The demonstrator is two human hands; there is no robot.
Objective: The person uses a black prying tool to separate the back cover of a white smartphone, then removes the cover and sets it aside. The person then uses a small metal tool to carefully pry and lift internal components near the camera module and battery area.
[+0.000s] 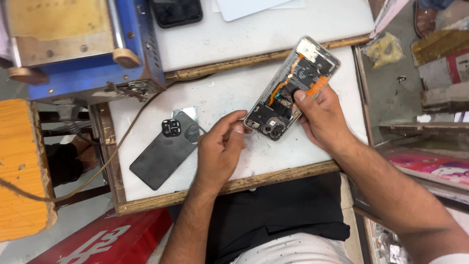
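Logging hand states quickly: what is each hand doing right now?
Left hand: fingers curled, touching the opened phone at its lower corner.
Right hand: closed on the opened phone.

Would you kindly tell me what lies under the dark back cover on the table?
A shiny plate pokes out beneath the dark back cover's top corner; its remainder is hidden.

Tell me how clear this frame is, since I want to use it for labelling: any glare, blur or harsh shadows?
Head view: even, soft daylight with only faint shadows under the left hand and right hand; the opened phone is fairly sharp, its metal edge catching mild glare; the black back cover reads clearly; frame edges look slightly stretched.
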